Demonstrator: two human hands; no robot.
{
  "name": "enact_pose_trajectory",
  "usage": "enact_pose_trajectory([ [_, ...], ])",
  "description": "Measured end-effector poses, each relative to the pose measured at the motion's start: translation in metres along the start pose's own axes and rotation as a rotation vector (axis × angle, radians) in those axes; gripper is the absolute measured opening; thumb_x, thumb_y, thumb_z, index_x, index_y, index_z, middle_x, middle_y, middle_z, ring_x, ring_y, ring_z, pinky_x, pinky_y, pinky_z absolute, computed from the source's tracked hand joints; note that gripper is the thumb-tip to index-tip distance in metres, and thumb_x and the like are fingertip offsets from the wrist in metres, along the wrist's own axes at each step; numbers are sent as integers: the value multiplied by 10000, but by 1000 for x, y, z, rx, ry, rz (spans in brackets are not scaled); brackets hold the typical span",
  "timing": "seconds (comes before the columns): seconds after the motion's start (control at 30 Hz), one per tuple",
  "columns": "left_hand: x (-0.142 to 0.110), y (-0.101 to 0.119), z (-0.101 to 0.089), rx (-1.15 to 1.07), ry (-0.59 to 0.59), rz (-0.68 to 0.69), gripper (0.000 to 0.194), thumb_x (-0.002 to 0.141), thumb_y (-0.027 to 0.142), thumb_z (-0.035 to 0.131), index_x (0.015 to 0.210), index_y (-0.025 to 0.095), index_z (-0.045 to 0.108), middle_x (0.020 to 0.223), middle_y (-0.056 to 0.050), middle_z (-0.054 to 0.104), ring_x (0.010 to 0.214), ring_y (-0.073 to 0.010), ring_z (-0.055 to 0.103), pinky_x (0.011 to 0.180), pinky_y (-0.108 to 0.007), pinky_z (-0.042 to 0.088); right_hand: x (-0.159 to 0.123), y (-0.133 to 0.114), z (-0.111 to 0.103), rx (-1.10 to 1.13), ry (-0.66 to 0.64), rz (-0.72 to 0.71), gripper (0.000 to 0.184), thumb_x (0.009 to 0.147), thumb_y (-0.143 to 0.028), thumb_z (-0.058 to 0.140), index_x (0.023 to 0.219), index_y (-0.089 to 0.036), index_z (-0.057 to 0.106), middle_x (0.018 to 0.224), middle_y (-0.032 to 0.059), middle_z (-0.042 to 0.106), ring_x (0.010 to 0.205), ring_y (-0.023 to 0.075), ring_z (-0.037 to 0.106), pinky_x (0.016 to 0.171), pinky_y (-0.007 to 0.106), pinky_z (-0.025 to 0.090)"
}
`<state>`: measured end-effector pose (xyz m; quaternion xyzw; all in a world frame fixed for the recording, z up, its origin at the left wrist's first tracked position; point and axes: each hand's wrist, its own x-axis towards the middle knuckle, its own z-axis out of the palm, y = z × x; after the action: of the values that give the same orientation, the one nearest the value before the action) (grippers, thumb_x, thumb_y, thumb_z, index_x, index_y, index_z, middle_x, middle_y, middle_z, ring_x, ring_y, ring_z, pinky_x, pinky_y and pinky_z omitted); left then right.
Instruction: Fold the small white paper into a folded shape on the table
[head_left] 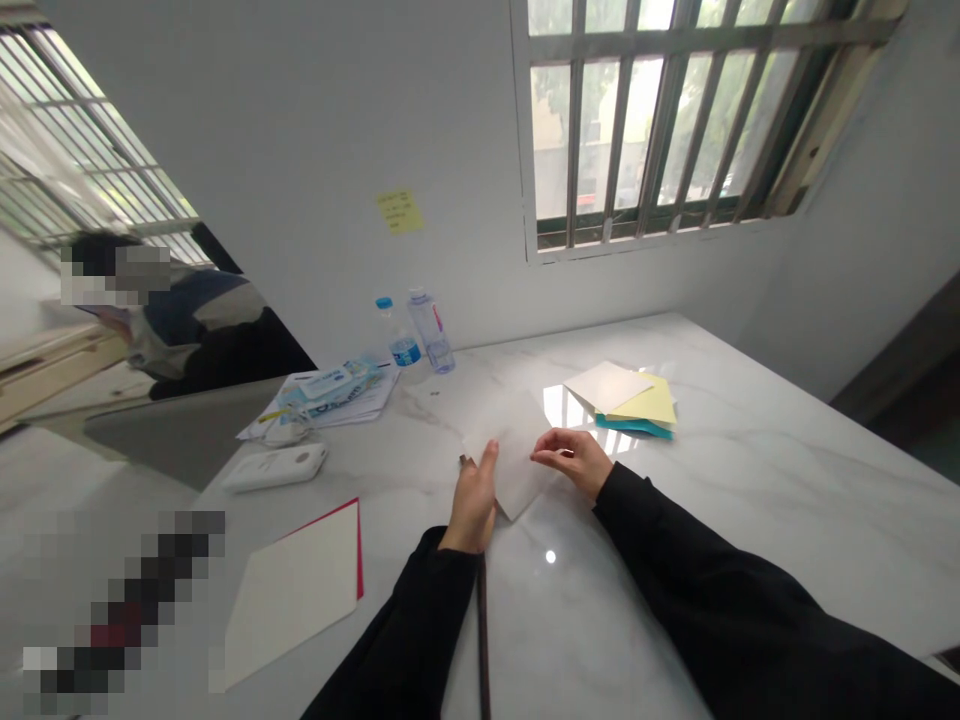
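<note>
The left hand [474, 500] is grasping the pale sheet [517, 465] above the table [570, 640], its thumb lying over the sheet's left side. The right hand [577, 460] is bending its fingers inward at the sheet's right edge; whether they are pinching it, I cannot tell. A dark strip [484, 640] is running on the near side of the sheet, past the left wrist. Coloured papers [637, 400] are lying beyond the sheet to its right, while a cream card [296, 590] over red is resting to its left. Two bottles [416, 335] are standing beyond the sheet, near the wall [465, 200]
</note>
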<state>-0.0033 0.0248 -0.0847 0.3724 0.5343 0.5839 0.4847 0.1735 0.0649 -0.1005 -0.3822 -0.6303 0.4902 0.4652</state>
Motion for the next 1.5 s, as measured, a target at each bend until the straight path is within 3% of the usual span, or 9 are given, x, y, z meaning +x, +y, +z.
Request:
enact_pose_trajectory([
  [0.33,25,27,-44,181,98,89,393,770,354,797,1078,123,720,1039,-116,779,906,-246,734,795,-321,572,2,13,1,57,-25,16,291,748,-454,783,804,-178,713,724,5,687,635,135,575,614,267,457],
  [0.47,20,25,-34,152,24,45,402,766,428,801,1022,127,726,943,-106,788,845,-248,740,725,-309,572,0,11,2,80,-61,25,331,762,-497,771,828,-178,715,710,12,695,596,132,576,589,269,466],
  [0.67,1,27,-12,43,-212,-123,446,861,572,691,967,141,735,796,-108,776,765,-285,748,684,-374,596,-2,7,5,79,-131,26,323,786,-493,754,846,-176,726,777,40,739,642,147,613,634,280,493],
  [0.83,-6,35,-10,-24,-309,-195,516,893,594,636,1056,114,728,882,-144,782,823,-281,751,743,-379,608,-3,5,4,41,-136,16,268,787,-444,762,828,-181,735,798,25,726,702,158,621,691,286,491],
  [0.93,-8,33,-8,-46,-348,-196,518,836,533,726,1154,125,705,982,-139,783,903,-284,747,781,-371,600,-3,6,4,22,-141,22,246,802,-423,746,839,-180,741,767,16,708,656,145,586,643,272,462],
  [1.07,-7,23,-7,-41,-339,-180,510,703,369,848,1131,128,710,1039,-133,784,964,-306,737,801,-361,584,-3,8,5,17,-147,16,282,810,-460,732,849,-180,730,743,8,686,629,134,559,607,257,433],
  [1.23,-1,15,-10,-41,-287,-197,300,775,362,756,985,147,744,989,-131,793,940,-311,745,814,-410,594,-1,11,4,0,-143,0,346,832,-524,691,853,-180,703,686,-10,646,538,107,474,528,239,374],
  [1.5,-4,23,-9,-75,-277,-224,246,777,400,770,917,199,753,947,-116,794,868,-309,754,760,-432,623,0,12,2,-81,-115,-16,203,845,-399,683,842,-198,714,775,12,692,647,144,552,629,266,431],
])
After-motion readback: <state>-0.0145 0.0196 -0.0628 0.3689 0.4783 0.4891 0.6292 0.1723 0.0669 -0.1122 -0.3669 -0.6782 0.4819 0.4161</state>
